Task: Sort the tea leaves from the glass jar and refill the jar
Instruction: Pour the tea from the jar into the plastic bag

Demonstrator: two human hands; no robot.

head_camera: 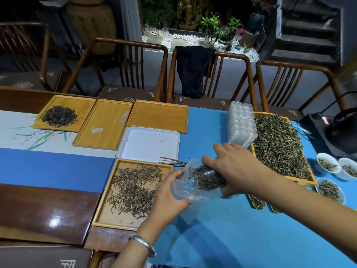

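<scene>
While the left hand (pixel 166 192) pinches the edge of a clear plastic bag (pixel 185 190) in the lower middle of the frame, the right hand (pixel 235 167) has its grip wrapped around a glass jar (pixel 208 179) lying tipped on its side, mouth pointing left into the bag. The jar is packed with dark tea leaves (pixel 204 180), and it hangs just above the blue mat (pixel 231 229) covering this part of the counter. There's a silver bangle (pixel 144 244) on the left wrist.

Just left of the hands sits a wooden tray (pixel 100 215) holding long brownish leaves spread loosely. Right behind it is a white plastic tray (pixel 150 144) with only a few specks in it, and a pair of thin tweezers (pixel 172 161) rests across its lower right edge.

Over on the right, a big yellow tray (pixel 309 182) is heaped with greenish leaves, with a few small white cups (pixel 326 165) of leaves beside it and a stack of clear plastic boxes (pixel 241 124) at its upper left.

Further back, in the upper left, three more wooden trays line up: the leftmost tray (pixel 85 105) has a dark pile of tea, the other two look bare. Wooden chairs (pixel 135 68) stand beyond the counter, one with a dark cloth (pixel 193 70) draped over its back.
</scene>
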